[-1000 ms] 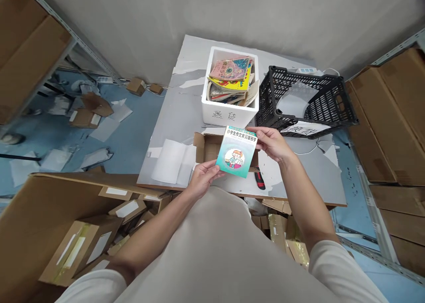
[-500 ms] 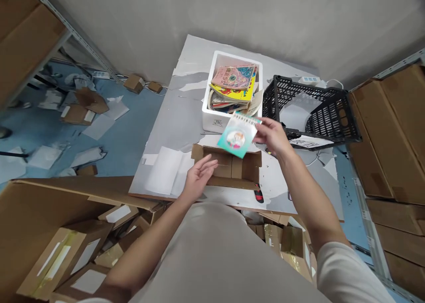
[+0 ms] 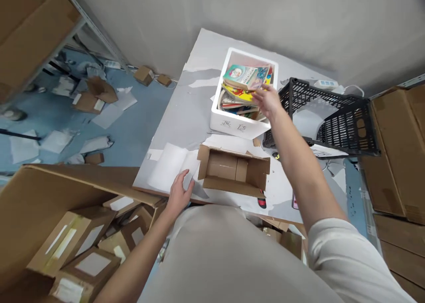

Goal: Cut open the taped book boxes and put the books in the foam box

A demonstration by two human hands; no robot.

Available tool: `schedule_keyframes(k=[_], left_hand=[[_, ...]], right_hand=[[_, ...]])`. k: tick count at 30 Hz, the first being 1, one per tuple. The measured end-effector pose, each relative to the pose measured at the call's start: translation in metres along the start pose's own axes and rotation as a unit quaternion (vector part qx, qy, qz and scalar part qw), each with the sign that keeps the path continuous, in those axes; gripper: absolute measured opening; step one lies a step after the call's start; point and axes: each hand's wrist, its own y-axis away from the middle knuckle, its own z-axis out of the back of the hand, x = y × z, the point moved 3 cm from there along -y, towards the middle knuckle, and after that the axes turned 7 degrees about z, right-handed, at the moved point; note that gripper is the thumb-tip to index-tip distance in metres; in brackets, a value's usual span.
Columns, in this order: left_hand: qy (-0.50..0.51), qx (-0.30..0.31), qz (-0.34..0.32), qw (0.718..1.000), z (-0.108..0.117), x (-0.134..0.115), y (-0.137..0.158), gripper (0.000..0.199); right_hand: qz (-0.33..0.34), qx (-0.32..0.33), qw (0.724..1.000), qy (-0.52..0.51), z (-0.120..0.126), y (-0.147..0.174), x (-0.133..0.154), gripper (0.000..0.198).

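A teal-and-white booklet (image 3: 238, 73) lies on top of the pile in the white foam box (image 3: 239, 128), over a pink magazine and a yellow magazine (image 3: 237, 92). My right hand (image 3: 266, 101) is over the box's near right side, fingers apart beside the pile and no longer around the booklet. In front of the box stands an open cardboard box (image 3: 235, 189) with nothing visible inside. My left hand (image 3: 181, 192) hovers at the table's front left edge, fingers spread and holding nothing, close to a white packing sheet (image 3: 168, 165).
A black plastic crate (image 3: 345, 121) with paper inside stands right of the foam box. A red-and-black object (image 3: 262, 200) sits by the cardboard box, and a phone (image 3: 295, 201) near the front edge. A large carton (image 3: 83, 176) of parcels is at lower left.
My right hand has carried the teal booklet up from above the cardboard box onto the pile in the foam box and let go. My left hand has moved left, away from the cardboard box.
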Motion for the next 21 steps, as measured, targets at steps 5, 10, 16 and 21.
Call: schedule_keyframes(k=[5, 10, 16, 21], left_hand=[[-0.266, 0.017, 0.065, 0.962, -0.012, 0.033, -0.031, 0.098], [-0.303, 0.085, 0.055, 0.948, -0.028, 0.076, -0.071, 0.083], [-0.307, 0.098, 0.032, 0.946, -0.013, 0.092, -0.089, 0.023], [-0.032, -0.134, 0.082, 0.987, 0.013, 0.065, -0.087, 0.038]], right_hand=[[-0.036, -0.062, 0.997, -0.004, 0.087, 0.121, 0.002, 0.04], [-0.13, -0.222, 0.966, 0.042, 0.138, 0.279, -0.058, 0.039], [-0.252, -0.21, 0.943, 0.056, 0.106, 0.387, -0.114, 0.046], [-0.247, -0.18, 0.951, 0.056, 0.097, 0.394, -0.122, 0.049]])
